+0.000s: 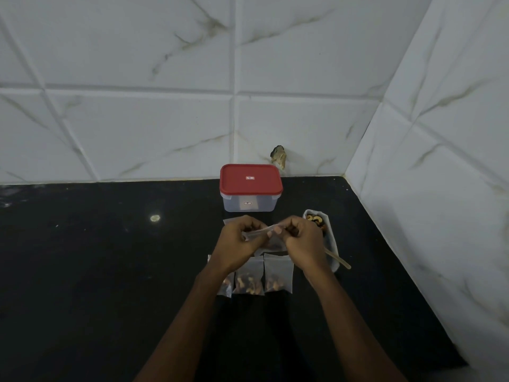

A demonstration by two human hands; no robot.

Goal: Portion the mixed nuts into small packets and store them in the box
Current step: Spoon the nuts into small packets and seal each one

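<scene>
My left hand and my right hand both pinch the top edge of a small clear packet with dark nuts in its bottom, held above the counter. Below my hands three filled packets lie side by side: one at the left partly under my left wrist, one in the middle, one at the right. A clear box with a red lid stands shut behind my hands. A white dish of mixed nuts sits at the right, partly hidden by my right hand.
A wooden spoon handle sticks out of the dish toward me. The black counter ends at tiled walls behind and on the right. An empty packet corner shows behind my left hand.
</scene>
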